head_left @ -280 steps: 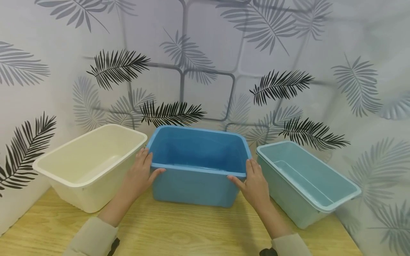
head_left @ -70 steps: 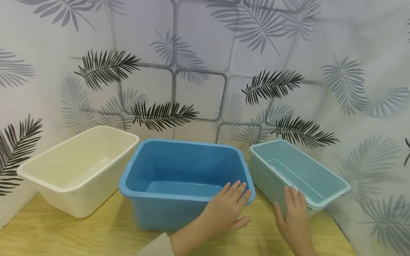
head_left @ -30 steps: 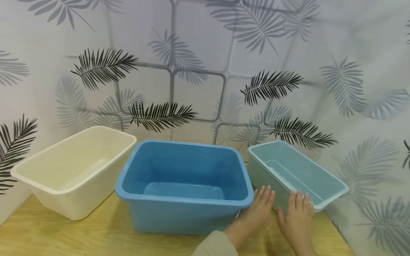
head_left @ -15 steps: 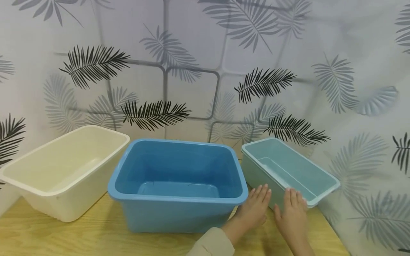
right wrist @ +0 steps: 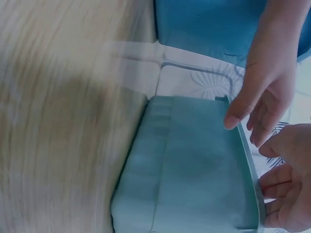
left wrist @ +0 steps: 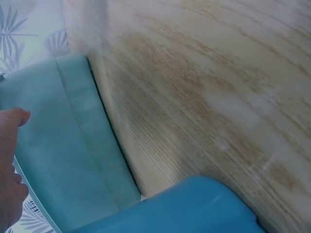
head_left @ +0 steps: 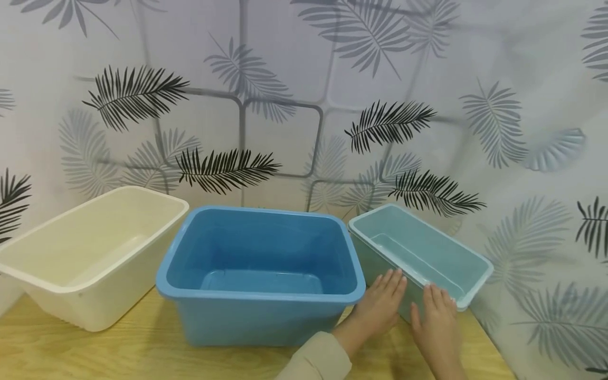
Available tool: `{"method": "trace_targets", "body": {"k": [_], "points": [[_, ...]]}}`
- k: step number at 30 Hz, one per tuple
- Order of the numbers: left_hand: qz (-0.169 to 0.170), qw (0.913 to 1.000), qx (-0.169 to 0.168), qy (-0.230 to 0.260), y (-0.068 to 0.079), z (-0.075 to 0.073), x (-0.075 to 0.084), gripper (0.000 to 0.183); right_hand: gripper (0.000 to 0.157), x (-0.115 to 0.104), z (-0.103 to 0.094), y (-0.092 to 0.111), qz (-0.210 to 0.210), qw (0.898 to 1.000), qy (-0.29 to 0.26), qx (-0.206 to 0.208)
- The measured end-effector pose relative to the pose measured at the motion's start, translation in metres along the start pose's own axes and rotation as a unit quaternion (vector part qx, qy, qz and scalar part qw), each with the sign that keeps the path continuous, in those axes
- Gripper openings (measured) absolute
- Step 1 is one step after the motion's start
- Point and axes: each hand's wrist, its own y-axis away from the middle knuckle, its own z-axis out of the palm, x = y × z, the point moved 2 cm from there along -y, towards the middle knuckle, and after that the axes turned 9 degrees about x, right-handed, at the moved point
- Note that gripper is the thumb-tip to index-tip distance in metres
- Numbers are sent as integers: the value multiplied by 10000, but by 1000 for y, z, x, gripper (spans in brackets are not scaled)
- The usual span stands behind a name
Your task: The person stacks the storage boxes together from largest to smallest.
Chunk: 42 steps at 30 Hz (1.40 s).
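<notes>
A light teal plastic basin [head_left: 418, 248] stands on the right, set at an angle. My left hand [head_left: 380, 306], fingers straight, lies against its near long side, just right of the blue basin [head_left: 266, 319]. My right hand [head_left: 438, 330] touches the rim near the teal basin's front corner with its fingers extended. In the right wrist view the left hand [right wrist: 274, 77] and the right hand [right wrist: 291, 179] are both beside the teal basin's rim [right wrist: 250, 167]. The left wrist view shows part of the left hand [left wrist: 9, 170] over the teal wall [left wrist: 73, 145].
A cream basin [head_left: 90, 301] stands at the left, angled toward the blue one. All three basins are on a wood-grain table [head_left: 228, 364]. Behind them hangs a leaf-patterned backdrop [head_left: 285, 137], close to the teal basin's far side.
Earlier both hands held the blue basin's rim; it has come nearer. My left hand then left its rim for the teal basin's side. The teal basin has just shifted slightly left, toward the blue one.
</notes>
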Motion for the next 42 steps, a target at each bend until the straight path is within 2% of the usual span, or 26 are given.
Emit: {"method": "trace_targets", "body": {"k": [6,9,17,21,24,26,29,32,35,36,38,42], "points": [[97,9996,251,-118,-2,1,-3,67,36,0,-2,-2,100,9996,-75,239],[45,9987,499,-27,-3,1,-3,65,32,0,-3,-3,150,9993,-79,342],[-779,9888,1272,104,-6,7,-5,57,25,1,-3,-3,252,9974,-290,610],[-1013,9897,1009,-115,-6,8,-7,61,26,1,-2,-4,186,9959,-321,827],[-975,9936,552,-144,-7,5,-7,65,30,3,-1,-3,159,9952,-293,921],[-932,9944,504,-25,-7,4,-6,64,33,5,0,-1,200,9951,-257,935],[-876,9938,684,52,-8,1,-4,62,37,9,0,1,293,9956,-150,872],[-766,9910,1097,28,-8,0,-2,58,39,14,0,3,342,9958,-104,840],[-769,9892,1244,-18,-10,-2,0,57,40,18,0,5,437,9963,-103,734],[-841,9895,1177,19,-11,-2,0,58,39,19,-1,5,465,9963,-127,718],[-1116,9902,829,101,-14,-3,-1,63,36,21,-1,4,473,9960,-157,744],[-1772,9841,-100,-102,-21,-2,-1,71,31,24,-4,2,545,9948,-212,836]]}}
